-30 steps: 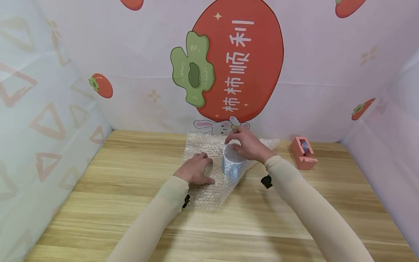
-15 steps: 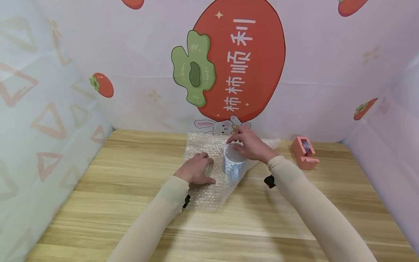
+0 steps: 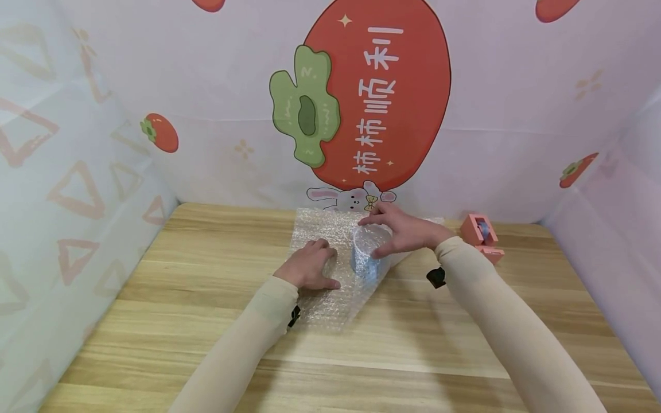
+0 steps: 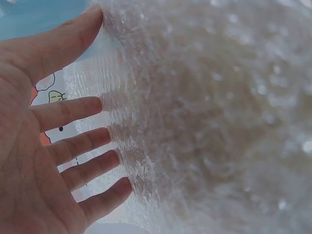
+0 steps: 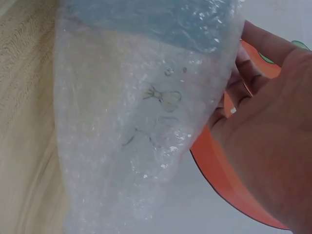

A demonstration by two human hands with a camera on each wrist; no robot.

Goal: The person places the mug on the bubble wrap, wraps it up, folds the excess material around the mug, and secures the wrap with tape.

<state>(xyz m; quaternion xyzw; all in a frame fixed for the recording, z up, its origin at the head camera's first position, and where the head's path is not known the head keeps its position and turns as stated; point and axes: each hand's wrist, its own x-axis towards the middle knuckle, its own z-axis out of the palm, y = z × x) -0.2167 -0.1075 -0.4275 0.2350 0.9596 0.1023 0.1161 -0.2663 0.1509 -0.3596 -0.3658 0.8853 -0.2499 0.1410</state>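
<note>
A light blue mug (image 3: 360, 263) with a pale inside stands upright, its opening and front seen through bubble wrap (image 3: 330, 312). The clear sheet lies on the table left of the mug and rises over its right side. My left hand (image 3: 306, 268) rests on the sheet left of the mug; the left wrist view shows its fingers (image 4: 73, 108) spread, tips against the wrap. My right hand (image 3: 405, 230) spans the mug's rim, thumb in front and fingers behind, spread apart. In the right wrist view, wrap (image 5: 122, 146) hides part of the blue mug (image 5: 161, 22).
A coral tape dispenser (image 3: 471, 230) stands on the wooden table (image 3: 217, 252) at the back right, partly behind my right sleeve. A printed cloth wall (image 3: 222, 166) closes off the back, and similar walls stand at both sides.
My right thumb has moved from inside the mug's rim toward its front, and the right hand has spread and shifted slightly right. My left hand has stayed on the bubble wrap.
</note>
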